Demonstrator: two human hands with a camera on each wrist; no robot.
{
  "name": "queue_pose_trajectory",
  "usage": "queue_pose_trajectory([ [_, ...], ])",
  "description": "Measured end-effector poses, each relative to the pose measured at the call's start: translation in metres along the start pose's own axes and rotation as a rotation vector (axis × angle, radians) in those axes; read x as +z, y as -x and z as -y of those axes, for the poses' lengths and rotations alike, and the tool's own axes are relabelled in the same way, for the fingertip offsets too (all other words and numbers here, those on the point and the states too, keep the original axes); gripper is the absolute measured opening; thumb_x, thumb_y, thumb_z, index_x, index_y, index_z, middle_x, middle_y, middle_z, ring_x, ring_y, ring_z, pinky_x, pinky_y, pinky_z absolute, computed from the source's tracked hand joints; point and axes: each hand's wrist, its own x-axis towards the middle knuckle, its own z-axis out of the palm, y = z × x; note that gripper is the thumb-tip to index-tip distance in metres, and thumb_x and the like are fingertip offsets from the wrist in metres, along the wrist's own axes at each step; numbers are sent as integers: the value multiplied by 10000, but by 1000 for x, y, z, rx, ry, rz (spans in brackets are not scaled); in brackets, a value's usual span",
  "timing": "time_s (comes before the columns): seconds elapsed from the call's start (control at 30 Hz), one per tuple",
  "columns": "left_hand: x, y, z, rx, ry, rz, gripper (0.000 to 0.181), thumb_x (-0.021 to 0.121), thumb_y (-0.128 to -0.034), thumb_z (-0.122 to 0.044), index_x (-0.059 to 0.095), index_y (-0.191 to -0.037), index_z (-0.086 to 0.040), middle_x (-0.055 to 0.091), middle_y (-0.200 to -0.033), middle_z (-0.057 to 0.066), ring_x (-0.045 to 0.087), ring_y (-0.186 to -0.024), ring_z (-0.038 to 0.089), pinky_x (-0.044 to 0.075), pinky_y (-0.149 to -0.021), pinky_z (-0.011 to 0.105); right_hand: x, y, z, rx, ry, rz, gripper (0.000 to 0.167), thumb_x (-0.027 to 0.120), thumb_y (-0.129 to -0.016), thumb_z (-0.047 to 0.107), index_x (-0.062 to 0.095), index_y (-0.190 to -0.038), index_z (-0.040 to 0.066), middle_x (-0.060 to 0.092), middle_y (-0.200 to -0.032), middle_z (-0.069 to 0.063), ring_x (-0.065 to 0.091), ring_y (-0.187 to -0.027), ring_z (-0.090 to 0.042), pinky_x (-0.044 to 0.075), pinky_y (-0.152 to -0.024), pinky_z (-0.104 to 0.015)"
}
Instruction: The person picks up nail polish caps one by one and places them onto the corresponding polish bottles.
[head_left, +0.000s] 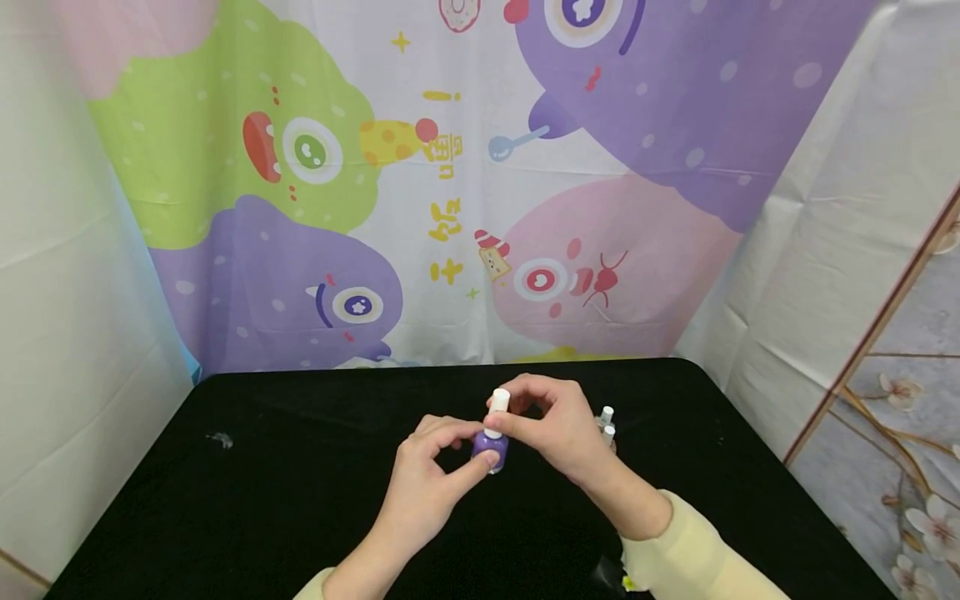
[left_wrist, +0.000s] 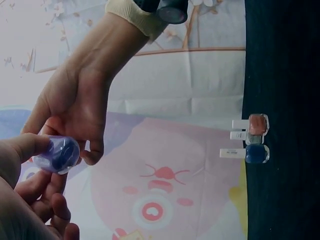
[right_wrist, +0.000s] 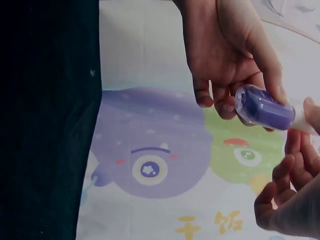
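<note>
A small nail polish bottle (head_left: 491, 447) of purple polish is held upright above the black table. My left hand (head_left: 429, 468) pinches its glass body between thumb and fingers. At its top, my right hand (head_left: 561, 423) grips the white cap (head_left: 500, 402) with thumb and forefinger. The right wrist view shows the purple bottle (right_wrist: 267, 110) close up, its cap end partly behind the right fingers. Glass and cap appear joined; whether the cap is loosened, I cannot tell. In the left wrist view, the cap is hidden by the hands.
To the right stand several white-capped nail polish bottles: a brownish-pink bottle (left_wrist: 258, 124), a clear bottle (left_wrist: 254, 137) and a blue bottle (left_wrist: 256, 154). The black table (head_left: 300, 500) ends at a cartoon-printed curtain (head_left: 450, 317). A small pale mark (head_left: 221, 439) lies at the left.
</note>
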Motion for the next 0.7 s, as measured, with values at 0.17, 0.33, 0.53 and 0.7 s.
queue_pose_trajectory([
  [0.17, -2, -1, -1, 13, 5, 40, 187, 766, -779, -221, 708, -956, -216, 666, -942, -118, 540, -885, 114, 424, -784, 275, -3, 0, -2, -23, -117, 86, 127, 669, -858, 108, 645, -952, 27, 658, -936, -42, 588, -807, -156, 484, -763, -309],
  [0.33, -4, -1, -1, 33, 28, 70, 182, 740, -811, -233, 708, -982, -183, 680, -974, -90, 559, -915, 199, 441, -793, 271, -8, -1, -5, -17, -294, 217, 296, 516, -967, 158, 570, -1148, -69, 671, -1049, -12, 629, -958, -163, 495, -876, -349],
  [0.53, -5, 0, -1, 36, 42, 85, 182, 730, -820, -231, 705, -981, -150, 680, -976, -63, 555, -918, 207, 449, -804, 293, -10, -2, -11, -61, -385, 312, 266, 494, -971, 84, 548, -1138, -116, 671, -1041, -24, 644, -957, -173, 505, -880, -366],
  [0.7, -6, -1, -2, 8, 26, 87, 193, 744, -803, -243, 711, -977, -166, 682, -961, -89, 558, -910, 150, 455, -793, 288, -9, -2, -10, -72, -317, 282, 214, 538, -942, 54, 599, -1056, -117, 631, -1022, -59, 621, -898, -165, 522, -802, -324],
])
